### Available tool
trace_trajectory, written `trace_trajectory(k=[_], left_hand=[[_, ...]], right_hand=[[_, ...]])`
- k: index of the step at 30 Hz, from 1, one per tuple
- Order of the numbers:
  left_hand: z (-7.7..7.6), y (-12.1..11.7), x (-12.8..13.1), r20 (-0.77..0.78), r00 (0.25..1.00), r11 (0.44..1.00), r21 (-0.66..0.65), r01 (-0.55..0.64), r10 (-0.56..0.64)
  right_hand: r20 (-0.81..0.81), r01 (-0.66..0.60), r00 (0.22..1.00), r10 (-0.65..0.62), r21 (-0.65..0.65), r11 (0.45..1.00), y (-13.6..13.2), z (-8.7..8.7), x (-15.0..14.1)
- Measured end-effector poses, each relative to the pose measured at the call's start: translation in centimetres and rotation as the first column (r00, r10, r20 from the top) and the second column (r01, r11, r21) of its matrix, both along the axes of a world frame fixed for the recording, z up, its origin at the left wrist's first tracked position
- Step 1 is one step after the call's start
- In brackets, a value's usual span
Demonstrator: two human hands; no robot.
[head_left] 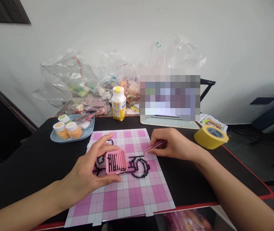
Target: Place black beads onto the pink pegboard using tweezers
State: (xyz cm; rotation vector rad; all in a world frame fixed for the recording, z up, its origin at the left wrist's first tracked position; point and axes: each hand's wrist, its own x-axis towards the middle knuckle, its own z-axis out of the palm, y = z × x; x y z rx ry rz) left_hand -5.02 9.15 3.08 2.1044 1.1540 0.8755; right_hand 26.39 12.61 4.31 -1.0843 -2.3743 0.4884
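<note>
My left hand [89,166] grips a small pink ridged tray [123,157] by its edges, thumb below and fingers above. Rows of black beads [113,163] lie in the tray's grooves. Pinched in my right hand [169,144] is a pair of pink tweezers [153,146], its tip pointing down-left at the pegboard. Under both hands lies the pink and white checked pegboard [134,202]. A black bead outline [140,176] shows on it right of the tray, with a straight row of beads above. More black beads [99,160] sit partly hidden behind my left hand.
A blue plate [89,131] with lidded jars of beads [74,131] stands at the left. Behind the board are a yellow-and-white bottle [119,104], plastic bags [72,77] and a blurred-out screen [170,98]. A yellow tape roll [210,138] lies at the right.
</note>
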Motion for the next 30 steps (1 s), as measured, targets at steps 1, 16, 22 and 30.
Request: trace_trajectory(k=[1,16,22,30], left_hand=[[0.0,0.0,0.0,-0.002,1.000,1.000,0.002,-0.001,0.001],[0.1,0.0,0.0,0.007,1.000,1.000,0.025,0.018,-0.018],[0.0,0.0,0.0,-0.004,1.000,1.000,0.016,0.001,-0.001],[-0.3,0.1,0.0,0.023,0.999,0.999,-0.015,0.045,-0.045]], right_hand=[[-0.001,-0.001,1.000,0.001,0.000,1.000,0.0,0.0,0.0],[-0.031,0.013,0.999,-0.013,-0.007,1.000,-0.1,0.1,-0.1],[-0.120,-0.015,0.992,0.022,0.059,0.998,-0.4,0.3,-0.6],[-0.247,-0.222,0.936,0.250,0.134,0.966,-1.9,0.1,-3.2]])
